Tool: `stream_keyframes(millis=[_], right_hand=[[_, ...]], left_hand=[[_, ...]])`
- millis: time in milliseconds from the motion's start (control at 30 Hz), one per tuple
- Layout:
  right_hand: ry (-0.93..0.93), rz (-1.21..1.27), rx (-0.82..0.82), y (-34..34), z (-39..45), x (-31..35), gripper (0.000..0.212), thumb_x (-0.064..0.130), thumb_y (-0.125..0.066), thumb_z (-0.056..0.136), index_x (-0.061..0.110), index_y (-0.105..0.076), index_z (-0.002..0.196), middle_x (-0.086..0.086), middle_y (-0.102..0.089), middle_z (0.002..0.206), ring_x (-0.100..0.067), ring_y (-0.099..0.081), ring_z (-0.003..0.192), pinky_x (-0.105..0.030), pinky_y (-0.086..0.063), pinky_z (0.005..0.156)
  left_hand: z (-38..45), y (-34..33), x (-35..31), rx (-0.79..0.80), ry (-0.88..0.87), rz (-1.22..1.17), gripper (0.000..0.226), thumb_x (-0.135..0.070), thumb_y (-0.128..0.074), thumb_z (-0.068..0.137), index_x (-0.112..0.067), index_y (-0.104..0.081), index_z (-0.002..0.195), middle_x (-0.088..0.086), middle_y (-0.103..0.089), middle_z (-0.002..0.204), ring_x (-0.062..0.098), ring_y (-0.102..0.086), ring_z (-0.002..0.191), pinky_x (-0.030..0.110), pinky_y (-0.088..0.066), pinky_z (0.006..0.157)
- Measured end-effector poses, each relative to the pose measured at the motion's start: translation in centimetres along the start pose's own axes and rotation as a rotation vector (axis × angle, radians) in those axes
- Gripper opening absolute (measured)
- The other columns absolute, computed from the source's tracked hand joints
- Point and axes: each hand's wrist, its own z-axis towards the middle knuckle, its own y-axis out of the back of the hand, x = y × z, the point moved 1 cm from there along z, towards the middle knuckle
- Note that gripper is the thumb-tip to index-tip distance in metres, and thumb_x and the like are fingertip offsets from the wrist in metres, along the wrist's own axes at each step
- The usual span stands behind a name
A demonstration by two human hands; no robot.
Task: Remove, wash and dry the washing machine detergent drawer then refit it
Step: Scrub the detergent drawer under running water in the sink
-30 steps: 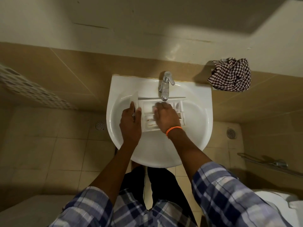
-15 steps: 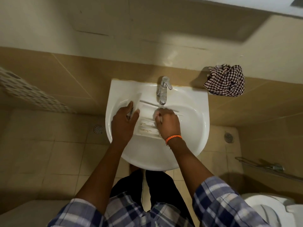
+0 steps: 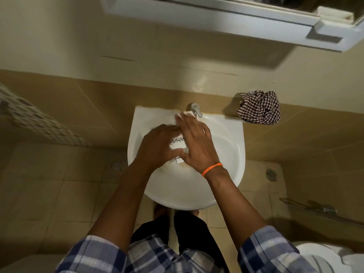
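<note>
The left hand (image 3: 157, 147) wraps around the left side of the detergent drawer (image 3: 178, 143), fingers curled over it in a firm grasp, and the right hand (image 3: 194, 142) lies across its right side with fingers spread, the thumb pressing at the near lower edge. Both hands therefore hold the drawer between them. It sits tilted above the bowl of the sink (image 3: 226, 154), with its printed front panel facing up in the gap between the palms and a corner poking out past the right fingertips toward the tap (image 3: 196, 109).

This looks like the washing step. To do it well, the drawer is best kept low inside the bowl so runoff stays in the sink, and turned so each compartment and the underside pass under the tap in turn. The left hand can serve as the anchor while the right rubs residue from corners and ribs. Wet plastic is likely slippery, so the grip should shift one hand at a time. Whether water is running cannot be told here.

A checked cloth (image 3: 260, 109) lies bunched on the ledge to the right of the sink, well apart from the hands, and would probably serve for drying.
</note>
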Motion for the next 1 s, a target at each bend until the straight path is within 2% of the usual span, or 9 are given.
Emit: stream_keyframes(millis=[167,333,467,567,667,733,800,900,1000], right_hand=[[-0.1,0.093,-0.097,0.1,-1.6,-2.3,0.112,0.025,-0.09,0.07,0.019,-0.029,0.163,-0.002,-0.04,0.163,-0.024,-0.035,0.153,-0.045,-0.031,0.121],[-0.207,0.207,-0.086,-1.4,-5.1,-4.3,0.108,0.005,-0.086,0.076,0.024,-0.026,0.165,0.001,-0.034,0.167,-0.018,-0.03,0.156,-0.046,-0.028,0.126],[-0.311,0.273,-0.185,-3.1,-7.9,-4.8,0.08,0.001,-0.071,0.093,0.018,-0.034,0.162,0.0,-0.027,0.172,-0.016,-0.02,0.16,-0.049,-0.018,0.131],[-0.411,0.282,-0.292,-3.9,-8.9,-5.1,0.07,-0.006,-0.057,0.098,0.019,-0.038,0.16,0.0,-0.034,0.169,-0.014,-0.026,0.158,-0.054,-0.025,0.127],[-0.513,0.347,-0.387,-4.6,-9.9,-5.2,0.049,0.016,-0.048,0.109,0.017,-0.043,0.158,0.001,-0.047,0.161,-0.016,-0.042,0.15,-0.054,-0.036,0.122],[-0.565,0.416,-0.43,-5.1,-10.9,-5.0,0.049,0.024,-0.046,0.111,0.016,-0.041,0.159,0.003,-0.047,0.161,-0.014,-0.044,0.149,-0.05,-0.037,0.123],[-0.613,0.4,-0.485,-5.4,-11.7,-4.7,0.05,0.013,-0.046,0.111,0.016,-0.038,0.161,0.005,-0.044,0.163,-0.009,-0.041,0.15,-0.04,-0.034,0.126],[-0.735,0.318,-0.534,-5.9,-12.2,-4.4,0.059,-0.002,-0.05,0.106,0.02,-0.039,0.16,0.004,-0.05,0.156,-0.008,-0.044,0.145,-0.032,-0.033,0.124],[-0.857,0.256,-0.522,-6.3,-11.9,-4.5,0.068,-0.01,-0.053,0.098,0.02,-0.042,0.158,-0.004,-0.055,0.15,-0.022,-0.049,0.138,-0.038,-0.04,0.12]], left_hand=[[1.7,-1.1,-2.7,0.069,-0.202,0.065,0.045,-0.03,-0.086,0.071,-0.025,-0.076,0.115,-0.011,-0.076,0.108,0.015,-0.063,0.098,0.037,-0.053,0.085],[1.7,-3.6,-4.2,0.132,-0.265,0.122,0.047,-0.028,-0.089,0.073,-0.027,-0.077,0.118,-0.008,-0.076,0.113,0.017,-0.063,0.109,0.032,-0.046,0.097],[1.4,-5.5,-5.4,0.15,-0.322,0.126,0.041,-0.015,-0.09,0.071,-0.024,-0.081,0.11,-0.003,-0.078,0.115,0.021,-0.067,0.113,0.035,-0.039,0.112],[1.1,-6.6,-6.5,0.091,-0.425,0.178,0.038,-0.011,-0.087,0.072,-0.027,-0.082,0.107,-0.006,-0.078,0.119,0.018,-0.065,0.125,0.037,-0.032,0.125],[0.6,-7.0,-6.8,-0.033,-0.471,0.2,0.032,-0.013,-0.079,0.084,-0.024,-0.08,0.114,-0.005,-0.074,0.129,0.021,-0.058,0.135,0.041,-0.03,0.127],[0.1,-6.6,-6.6,-0.157,-0.43,0.097,0.028,-0.011,-0.069,0.093,-0.018,-0.079,0.118,-0.001,-0.07,0.134,0.023,-0.056,0.135,0.04,-0.038,0.12],[-0.4,-5.9,-5.9,-0.295,-0.335,-0.03,0.027,-0.007,-0.064,0.095,-0.016,-0.079,0.116,0.0,-0.068,0.136,0.024,-0.058,0.131,0.035,-0.045,0.112],[-1.0,-5.9,-3.1,-0.425,-0.049,-0.117,0.028,-0.008,-0.061,0.098,-0.021,-0.077,0.117,-0.005,-0.068,0.133,0.017,-0.059,0.126,0.025,-0.046,0.106],[-1.9,-7.4,0.7,-0.521,0.258,-0.192,0.023,-0.011,-0.06,0.102,-0.023,-0.074,0.116,-0.006,-0.072,0.123,0.016,-0.064,0.119,0.031,-0.051,0.107]])
